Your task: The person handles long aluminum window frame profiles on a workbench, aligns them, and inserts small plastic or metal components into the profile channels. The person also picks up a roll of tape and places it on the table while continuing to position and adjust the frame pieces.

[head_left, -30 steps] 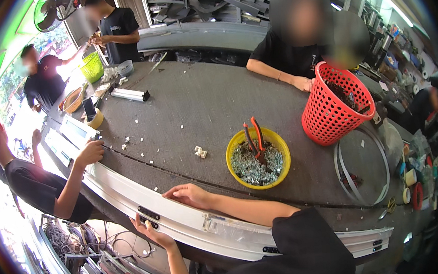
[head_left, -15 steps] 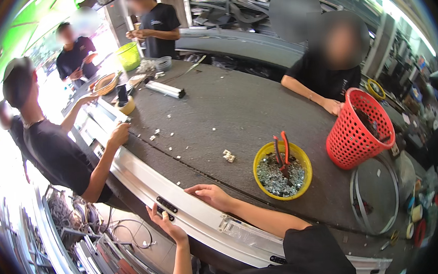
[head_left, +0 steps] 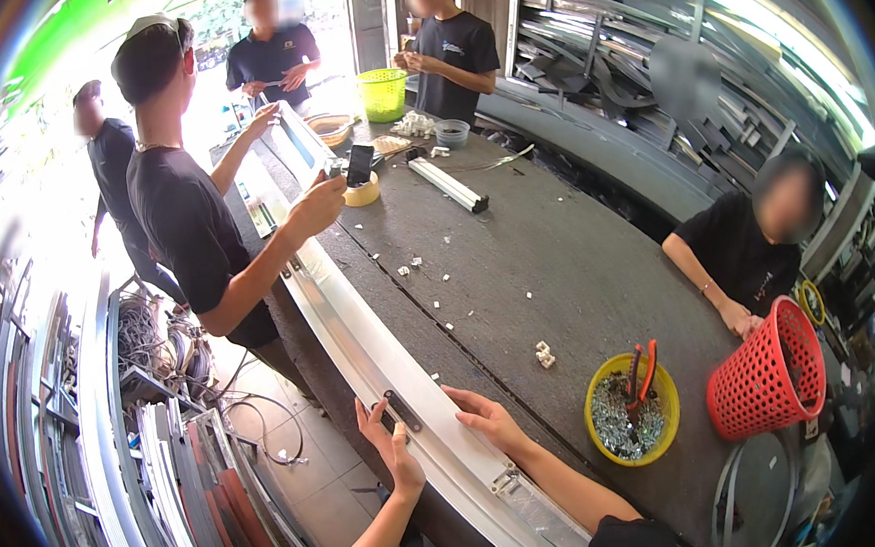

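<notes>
A long white metal profile [head_left: 345,324] runs along the table's near left edge toward me. A black oblong plate with holes [head_left: 403,412] sits on it. My left hand [head_left: 397,460] is at the profile's outer edge, fingers and thumb closed on a second dark fitting, largely hidden beside the plate. The thumb has a pale tip. Against the opposite side of the profile rests my right hand [head_left: 491,421], its fingers stretched out and holding nothing. Below that hand, a clear plastic-wrapped piece [head_left: 510,482] lies on the profile.
A yellow bowl [head_left: 673,422] of small metal parts holds red-handled pliers [head_left: 648,371]. Beyond it stands a red perforated basket [head_left: 755,384], near a seated person [head_left: 746,245]. Another person [head_left: 188,209] works on the left. White bits [head_left: 545,355] dot the table; metal lengths [head_left: 210,488] stand lower left.
The whole view has swung left, so the table and people appear farther right. My hands stay at the same place on the profile, beside the black plate.
</notes>
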### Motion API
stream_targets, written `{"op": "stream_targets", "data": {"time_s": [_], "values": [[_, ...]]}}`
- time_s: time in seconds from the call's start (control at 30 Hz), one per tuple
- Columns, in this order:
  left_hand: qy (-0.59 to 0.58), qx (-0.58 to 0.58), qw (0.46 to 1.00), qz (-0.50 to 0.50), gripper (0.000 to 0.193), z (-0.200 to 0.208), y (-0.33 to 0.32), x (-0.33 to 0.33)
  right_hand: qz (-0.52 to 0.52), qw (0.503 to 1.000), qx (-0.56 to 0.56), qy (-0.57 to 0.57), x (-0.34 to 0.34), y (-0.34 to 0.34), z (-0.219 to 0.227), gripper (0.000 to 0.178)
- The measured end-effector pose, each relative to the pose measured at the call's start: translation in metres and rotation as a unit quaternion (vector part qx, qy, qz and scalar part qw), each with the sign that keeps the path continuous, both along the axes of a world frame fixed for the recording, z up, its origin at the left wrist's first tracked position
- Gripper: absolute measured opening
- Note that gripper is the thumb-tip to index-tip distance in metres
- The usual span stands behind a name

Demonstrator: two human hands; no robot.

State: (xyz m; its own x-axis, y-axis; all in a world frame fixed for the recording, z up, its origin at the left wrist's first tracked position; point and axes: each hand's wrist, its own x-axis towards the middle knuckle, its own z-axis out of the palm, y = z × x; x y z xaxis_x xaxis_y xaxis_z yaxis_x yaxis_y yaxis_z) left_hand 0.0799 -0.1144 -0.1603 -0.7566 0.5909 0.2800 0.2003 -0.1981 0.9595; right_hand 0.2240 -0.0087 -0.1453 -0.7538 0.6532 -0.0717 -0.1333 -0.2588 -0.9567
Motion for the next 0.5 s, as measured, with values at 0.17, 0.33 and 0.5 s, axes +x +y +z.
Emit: {"op": "stream_targets", "data": {"time_s": [0.17, 0.33, 0.5], "values": [[0.012, -0.025, 1.0, -0.004, 0.051, 0.002, -0.001, -0.002, -0.004, 0.999, -0.05, 0.004, -0.001, 0.0, -0.003, 0.053], [0.022, -0.011, 1.0, -0.003, 0.049, -0.006, -0.001, -0.003, -0.015, 0.998, -0.062, -0.009, 0.0, 0.0, -0.001, 0.049], [0.013, -0.001, 1.0, 0.012, 0.05, -0.016, 0.002, -0.005, 0.012, 0.995, -0.072, 0.064, 0.002, 0.002, -0.012, 0.05]]}}
